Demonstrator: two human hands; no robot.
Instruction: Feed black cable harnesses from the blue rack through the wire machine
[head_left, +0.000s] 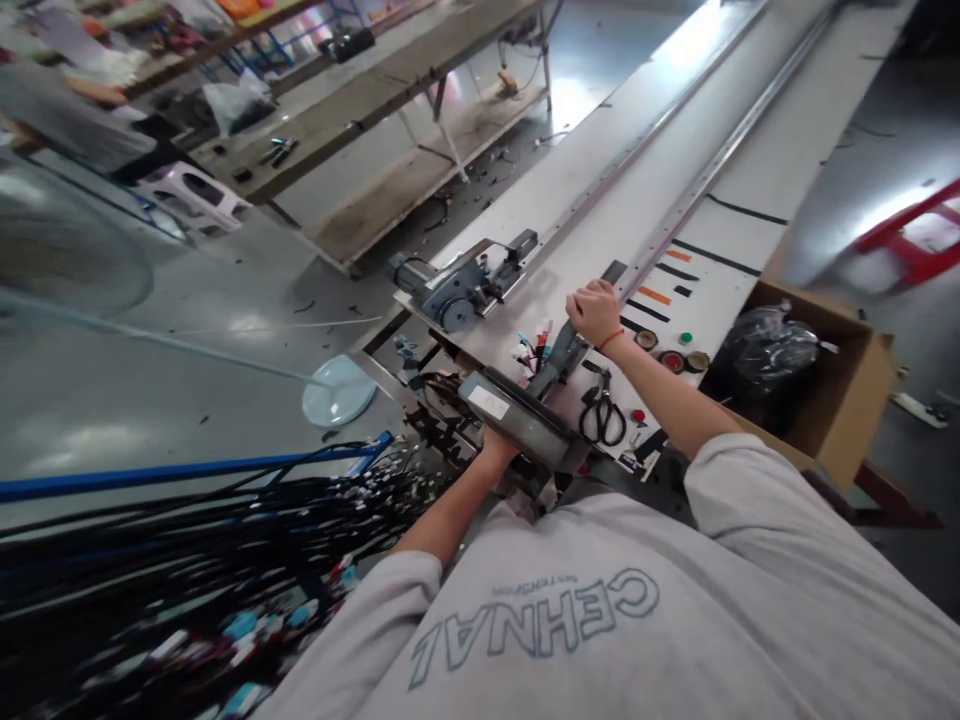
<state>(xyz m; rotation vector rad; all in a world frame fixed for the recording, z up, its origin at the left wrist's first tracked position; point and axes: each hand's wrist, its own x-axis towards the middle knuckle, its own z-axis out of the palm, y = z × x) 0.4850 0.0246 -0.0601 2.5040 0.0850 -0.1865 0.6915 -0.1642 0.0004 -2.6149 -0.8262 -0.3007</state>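
My right hand (595,312) is closed around a dark grey lever (561,360), which slants up from the near end of the long white table. One end of it sticks out past my fingers. Below it, close to my body, sits a grey machine housing (517,418) with a white label. My left hand (501,447) reaches in under that housing, and its fingers are hidden there. Wires with white and red connectors (534,348) lie beside the lever. Black-handled scissors (602,415) rest to its right.
Another grey machine (454,290) stands on the white table (600,160). Tape rolls (671,361) and black and orange strips (655,296) lie at right, near a cardboard box (855,400) holding a black bag. Bundled black cables (225,530) hang at left. A person (75,110) is at far left.
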